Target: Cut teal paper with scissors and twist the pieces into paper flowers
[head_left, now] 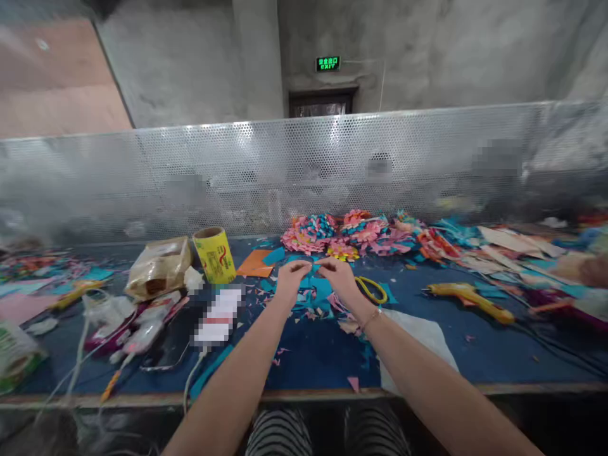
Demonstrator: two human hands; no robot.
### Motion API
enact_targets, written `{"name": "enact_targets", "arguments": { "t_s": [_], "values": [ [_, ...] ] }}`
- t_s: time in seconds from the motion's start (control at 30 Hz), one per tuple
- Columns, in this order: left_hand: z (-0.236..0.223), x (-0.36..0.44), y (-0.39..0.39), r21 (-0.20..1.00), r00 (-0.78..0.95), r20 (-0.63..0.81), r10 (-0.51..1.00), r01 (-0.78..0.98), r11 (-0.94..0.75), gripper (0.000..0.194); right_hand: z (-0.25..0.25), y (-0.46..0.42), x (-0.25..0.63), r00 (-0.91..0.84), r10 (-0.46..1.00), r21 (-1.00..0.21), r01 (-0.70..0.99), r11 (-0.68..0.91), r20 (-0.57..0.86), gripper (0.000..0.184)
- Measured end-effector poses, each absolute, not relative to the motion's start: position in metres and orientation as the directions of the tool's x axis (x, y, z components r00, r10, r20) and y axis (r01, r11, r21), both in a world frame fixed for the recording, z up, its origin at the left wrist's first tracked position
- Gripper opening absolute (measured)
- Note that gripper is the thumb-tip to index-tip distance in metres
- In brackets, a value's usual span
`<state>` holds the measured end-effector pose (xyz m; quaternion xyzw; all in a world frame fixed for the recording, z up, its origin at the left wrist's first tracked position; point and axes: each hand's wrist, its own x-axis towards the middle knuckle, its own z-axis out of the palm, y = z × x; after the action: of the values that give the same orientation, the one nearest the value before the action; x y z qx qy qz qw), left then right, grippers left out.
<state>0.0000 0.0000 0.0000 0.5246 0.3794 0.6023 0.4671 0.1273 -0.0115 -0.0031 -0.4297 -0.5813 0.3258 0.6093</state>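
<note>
Both my hands meet over the blue table (308, 354) at its middle. My left hand (291, 278) and my right hand (340, 277) pinch a small piece of blue paper (315, 268) between their fingertips, fingers closed. Under them lies a heap of blue and pink paper scraps (317, 299). Yellow-handled scissors (371, 289) lie just right of my right hand. Behind the hands sit several finished paper flowers (342, 233) in pink, blue and orange.
A yellow glue gun (468, 299) lies at the right, another glue gun (76, 293) at the left. A yellow tape roll (215, 254), a brown bag (159, 267), an orange sheet (254, 263) and cables are left of centre. A perforated metal screen (304, 171) backs the table.
</note>
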Motion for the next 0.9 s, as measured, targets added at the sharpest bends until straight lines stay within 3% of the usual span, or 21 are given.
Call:
{"name": "enact_targets", "arguments": {
  "t_s": [0.23,0.5,0.9],
  "values": [
    [-0.005,0.000,0.005,0.932,-0.002,0.358,0.934,-0.066,-0.357,0.014,-0.006,-0.010,0.128,0.094,0.922,-0.926,0.012,0.377,0.376,0.026],
    [-0.002,0.000,-0.001,0.942,-0.001,0.336,0.942,0.001,-0.336,0.019,-0.006,-0.006,0.132,0.053,0.873,-0.861,0.206,0.466,0.485,0.024],
    [-0.001,0.004,0.007,0.941,0.001,0.337,0.941,0.000,-0.337,0.016,-0.009,0.000,0.138,0.048,0.866,-0.848,0.236,0.475,0.498,0.022]
  ]
}}
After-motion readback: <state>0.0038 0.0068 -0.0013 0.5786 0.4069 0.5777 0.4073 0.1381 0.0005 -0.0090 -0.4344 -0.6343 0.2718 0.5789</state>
